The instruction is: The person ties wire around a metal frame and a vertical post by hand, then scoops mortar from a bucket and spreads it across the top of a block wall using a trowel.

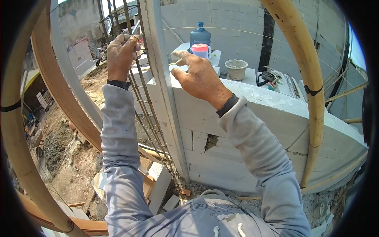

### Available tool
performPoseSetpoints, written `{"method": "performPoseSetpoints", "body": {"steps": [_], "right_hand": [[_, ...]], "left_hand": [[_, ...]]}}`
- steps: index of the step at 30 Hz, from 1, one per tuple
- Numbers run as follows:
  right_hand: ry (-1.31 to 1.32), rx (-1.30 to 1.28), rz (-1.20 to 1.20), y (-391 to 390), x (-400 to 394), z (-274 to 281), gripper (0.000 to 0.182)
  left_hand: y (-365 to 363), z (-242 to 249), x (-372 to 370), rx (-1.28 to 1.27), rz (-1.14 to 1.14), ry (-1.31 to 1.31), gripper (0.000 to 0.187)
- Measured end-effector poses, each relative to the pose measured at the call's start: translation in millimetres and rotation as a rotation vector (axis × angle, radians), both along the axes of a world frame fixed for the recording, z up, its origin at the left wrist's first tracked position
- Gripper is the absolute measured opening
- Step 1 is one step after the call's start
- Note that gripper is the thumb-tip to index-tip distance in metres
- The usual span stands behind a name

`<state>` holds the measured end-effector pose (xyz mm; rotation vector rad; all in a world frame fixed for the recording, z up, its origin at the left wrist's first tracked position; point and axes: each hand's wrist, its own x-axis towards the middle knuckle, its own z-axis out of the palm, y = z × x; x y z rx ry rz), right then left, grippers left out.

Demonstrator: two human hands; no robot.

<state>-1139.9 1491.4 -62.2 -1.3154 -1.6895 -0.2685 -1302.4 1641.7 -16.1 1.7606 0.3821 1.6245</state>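
My left hand (121, 55) is raised beside the upright rebar cage (147, 93), its thumb and fingers pinched together. What looks like a thin dark wire shows at the fingertips, close to the bars; its ends are hard to make out. On the other side of the upright pale board (161, 71), my right hand (203, 77) hovers above the white block wall (241, 106). Its thumb and index finger are apart, pointing towards the board, and nothing shows between them.
Behind the wall stand a blue water jug (200, 34), a pink-lidded pitcher (200, 50) and a mortar-stained bucket (236, 69). Tools (272, 79) lie to their right. Bamboo poles (312, 71) rise at both sides. A brown wooden frame (65, 87) curves past on the left, over rough ground.
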Motion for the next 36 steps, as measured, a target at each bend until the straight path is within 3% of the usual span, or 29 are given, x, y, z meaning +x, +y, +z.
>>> {"method": "performPoseSetpoints", "body": {"steps": [15,20,30,36], "right_hand": [[-0.053,0.077,0.067,4,0,-2,0.044],[-0.026,0.041,0.050,1,6,-6,0.042],[0.029,0.034,0.109,-7,3,2,0.042],[-0.036,0.253,0.133,-11,-16,22,0.043]], "left_hand": [[9,17,8,-0.085,0.001,-0.070,0.017],[12,23,11,-0.039,0.099,-0.052,0.013],[-16,17,1,0.031,0.060,-0.027,0.013],[-35,19,9,0.049,0.142,0.034,0.019]]}}
